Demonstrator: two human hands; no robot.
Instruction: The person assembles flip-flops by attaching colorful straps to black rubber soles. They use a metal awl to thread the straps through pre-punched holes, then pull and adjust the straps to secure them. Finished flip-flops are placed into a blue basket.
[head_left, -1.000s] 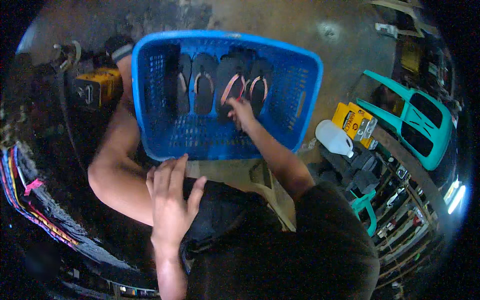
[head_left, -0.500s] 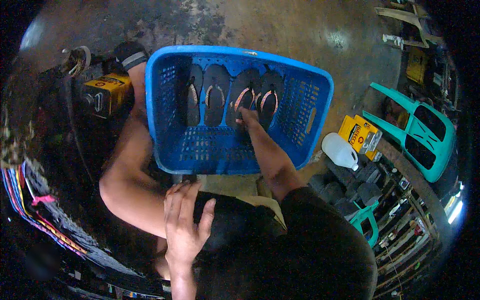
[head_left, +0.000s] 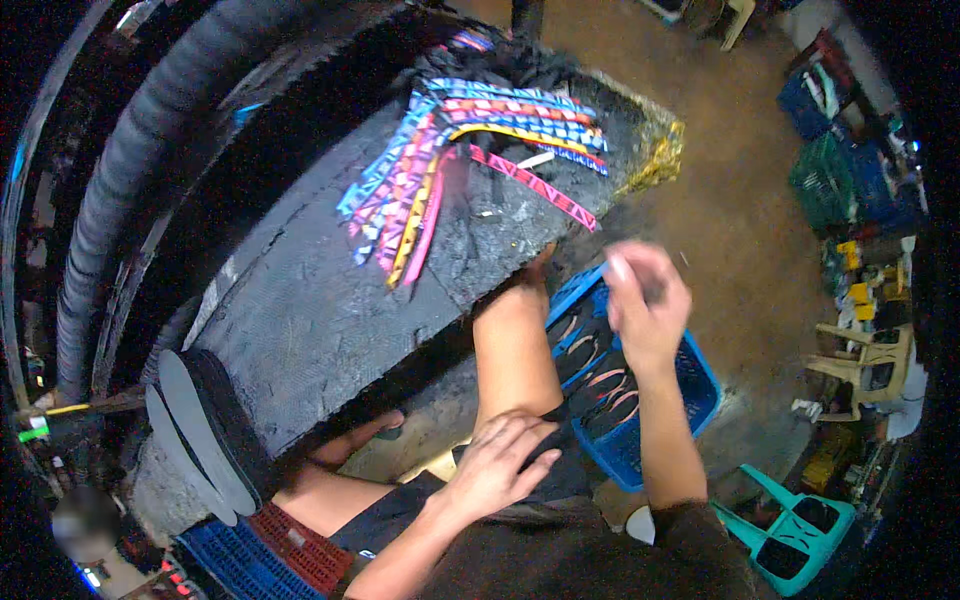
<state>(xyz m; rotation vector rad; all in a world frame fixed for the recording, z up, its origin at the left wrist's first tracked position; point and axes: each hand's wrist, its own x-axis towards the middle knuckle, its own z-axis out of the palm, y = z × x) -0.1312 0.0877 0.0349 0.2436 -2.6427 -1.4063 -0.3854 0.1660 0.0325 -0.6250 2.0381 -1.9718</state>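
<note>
Two hands, well apart. My R hand (head_left: 650, 300) hung blurred over the blue basket (head_left: 703, 390) as I looked down, fingers half-curled; couldn't tell if the thumb tip met them or had anything btwn. My L hand (head_left: 505, 460) lay palm down, fingers loosely spread, on my dark shorts (head_left: 548, 482) nr a bare leg (head_left: 515, 355). Dark sandals (head_left: 608, 385) w/ pinkish thongs lay in a row inside the basket, on the floor (head_left: 740, 250) beside the worktop (head_left: 290, 320). Up on the worktop, a bundle of patterned straps (head_left: 402, 210), blue, pink, red, yellow etc., lay bent over, ends fanned; 1 pink strap (head_left: 535, 188) w/ dark markings stuck out from it twd the basket-side edge. Grey & black soles (head_left: 190, 430) sat at the worktop's near-L end. Teal chair (head_left: 790, 540), lower R.
</note>
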